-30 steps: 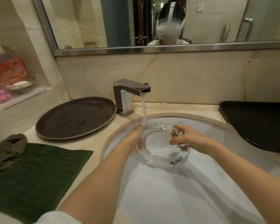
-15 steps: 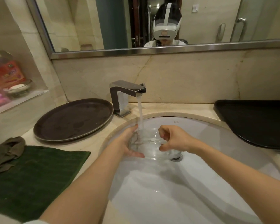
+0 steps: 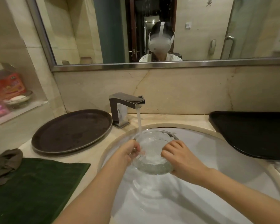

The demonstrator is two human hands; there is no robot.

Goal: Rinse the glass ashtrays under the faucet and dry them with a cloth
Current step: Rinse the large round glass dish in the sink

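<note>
Item: glass ashtray (image 3: 153,152), one, round and thick-walled. Held between my two hands over the sink (image 3: 233,159), tilted so its hollow faces me, its far rim under the stream from the faucet (image 3: 126,107).

Handling: I judge it heavy for its size, rigid, breakable, and slick while wet. Best taken at the rim, from opposite sides, not by the smooth base.

Left hand (image 3: 128,153): at the ashtray's left edge, fingers curled over the rim and reaching into the hollow.

Right hand (image 3: 181,159): at the right edge, fingers bent and clamped on the rim, palm under the lower side.

Water: runs into the hollow and spills off below my hands into the sink.

Left of my left hand, on the surface: green towel (image 3: 36,188), spread flat; a crumpled brown cloth (image 3: 5,160) at its far left corner, likely for drying.

Beyond the towel: round dark tray (image 3: 71,131).

Right of my right hand: black tray (image 3: 252,133), at the sink's edge.

Stage, by my judgement: rinsing; drying not yet begun.
</note>
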